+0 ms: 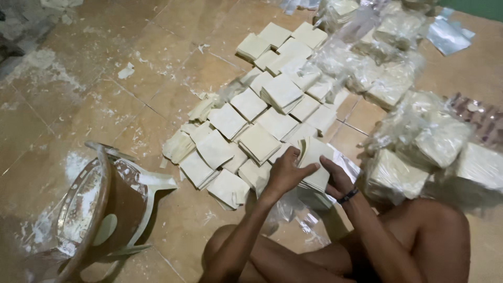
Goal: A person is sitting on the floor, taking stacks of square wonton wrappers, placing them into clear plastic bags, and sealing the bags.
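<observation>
Both hands grip one stack of pale square sheets (pixel 316 165) over the lap, left hand (pixel 285 173) clasping its near edge, right hand (pixel 335 178) bracing the side to keep it squared, loose stacks (pixel 257 112) fanning across the floor (pixel 94 105) toward 12 o'clock.

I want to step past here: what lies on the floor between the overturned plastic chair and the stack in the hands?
In the head view, loose piles of pale square sheets lie on the tiled floor between the chair and the held stack.
</observation>
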